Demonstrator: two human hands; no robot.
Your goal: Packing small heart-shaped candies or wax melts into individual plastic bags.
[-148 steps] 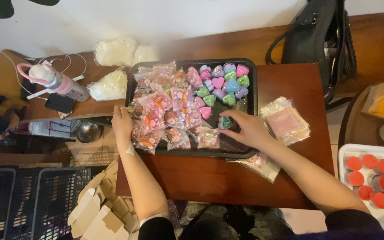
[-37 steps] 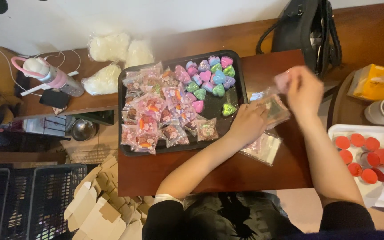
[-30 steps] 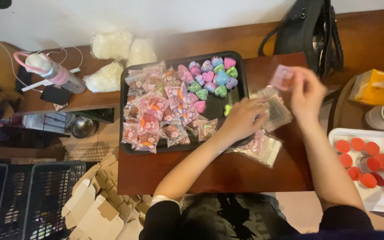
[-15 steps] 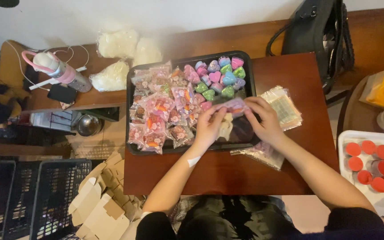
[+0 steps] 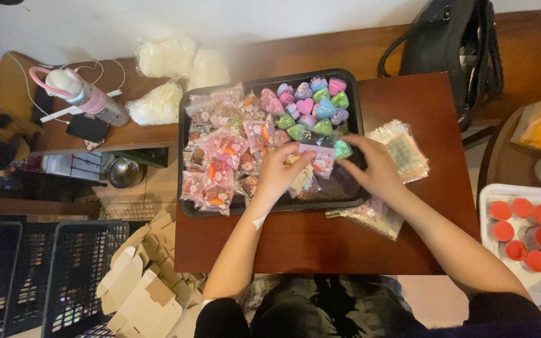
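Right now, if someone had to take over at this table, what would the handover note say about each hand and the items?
Left hand: over the black tray, holding one edge of a small clear bag.
Right hand: at the bag's other side, fingertips touching a green heart-shaped piece.
Tray: filled, patterned packets cover its left half; loose pastel hearts sit at the top right; the near right corner is mostly bare.
Spare clear bags lie on the table right of the tray, more by the right forearm.
Done: many packets filled. Left: the loose hearts.
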